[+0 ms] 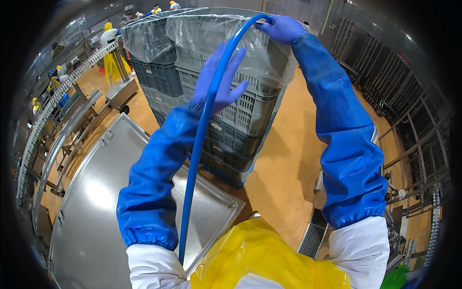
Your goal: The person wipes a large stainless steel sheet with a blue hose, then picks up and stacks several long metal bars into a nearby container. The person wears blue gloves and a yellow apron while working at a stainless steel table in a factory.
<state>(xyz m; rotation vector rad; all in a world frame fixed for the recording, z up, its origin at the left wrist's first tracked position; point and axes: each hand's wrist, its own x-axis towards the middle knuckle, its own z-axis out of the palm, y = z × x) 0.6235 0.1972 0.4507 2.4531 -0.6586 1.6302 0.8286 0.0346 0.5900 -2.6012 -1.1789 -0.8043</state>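
Note:
A blue hose [198,144] rises from the lower edge and arches over toward the stack's top. My purple-gloved right hand [285,30] is closed on its upper end, by the stack's far right corner. My left hand [222,79], also gloved, is open with fingers spread in front of the crates, and the hose crosses in front of it. Clear plastic film [204,31] drapes over the rims of the top crates. Below are tall stacks of grey slatted crates [236,113]. Whether my left hand touches the film or crates I cannot tell.
A metal table-like surface [103,202] lies to the left and below my left arm. Conveyor rails [53,139] curve along the left, where people in yellow [115,67] stand. A floor drain grate [314,233] and metal racks [370,62] are on the right.

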